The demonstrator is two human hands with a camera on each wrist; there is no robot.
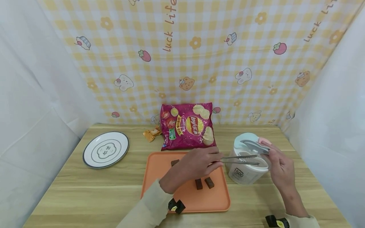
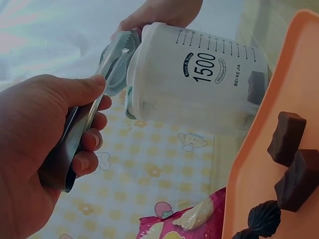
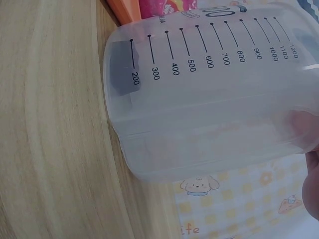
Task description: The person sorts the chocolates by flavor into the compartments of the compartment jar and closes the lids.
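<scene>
My left hand (image 1: 201, 161) grips metal tongs (image 1: 240, 160), their tips over the mouth of a translucent storage container (image 1: 242, 174) marked 1500. No piece shows between the tips. With its fingers at the container's top, my right hand (image 1: 282, 166) holds up a grey lid flap (image 1: 253, 146). Through the wall, a dark piece (image 3: 124, 67) shows at the container's bottom. On the orange tray (image 1: 182, 202) lie brown chocolate pieces (image 1: 209, 182), and the left wrist view also shows a dark shell-shaped piece (image 2: 264, 218). My left forearm hides part of the tray.
Behind the tray leans a magenta Lay's chip bag (image 1: 185, 126), with small orange-wrapped sweets (image 1: 151, 134) beside it. A white plate (image 1: 106, 150) with a dark rim sits at the left. A checked curtain (image 1: 182, 66) hangs behind the wooden table (image 1: 94, 193).
</scene>
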